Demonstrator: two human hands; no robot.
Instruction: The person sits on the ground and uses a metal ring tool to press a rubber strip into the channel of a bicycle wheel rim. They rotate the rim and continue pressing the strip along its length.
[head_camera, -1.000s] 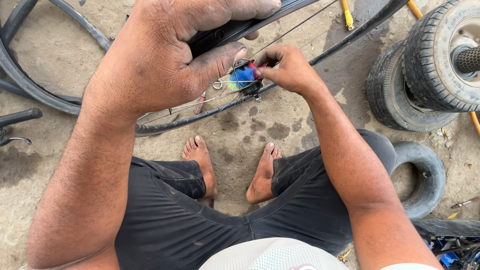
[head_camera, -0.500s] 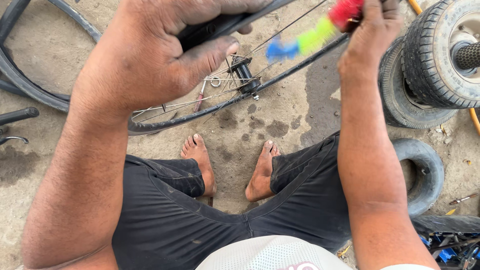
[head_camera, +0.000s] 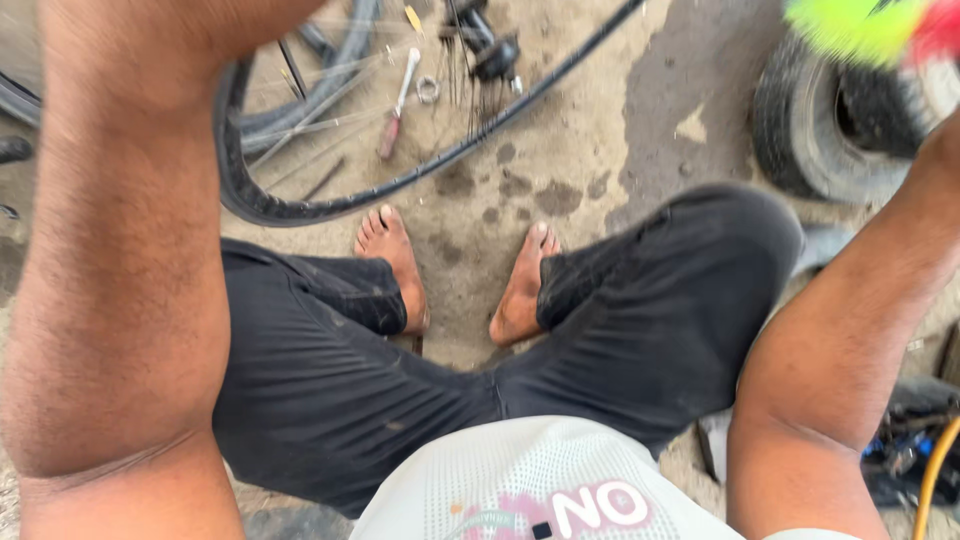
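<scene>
Crowding the top edge, both arms rise out of frame, so neither hand's grip can be told. Bare ground lies open beyond the feet; bicycle wheel (head_camera: 330, 195) lies flat there, black-tyred, thin-spoked.

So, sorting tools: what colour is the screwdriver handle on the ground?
Reddish-brown handle on the screwdriver, head view.

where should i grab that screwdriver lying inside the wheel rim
Take the screwdriver by its reddish handle, the thick end nearest the feet, coming from above. It lies flat on the ground among the spokes, so a top pinch avoids them.
</scene>
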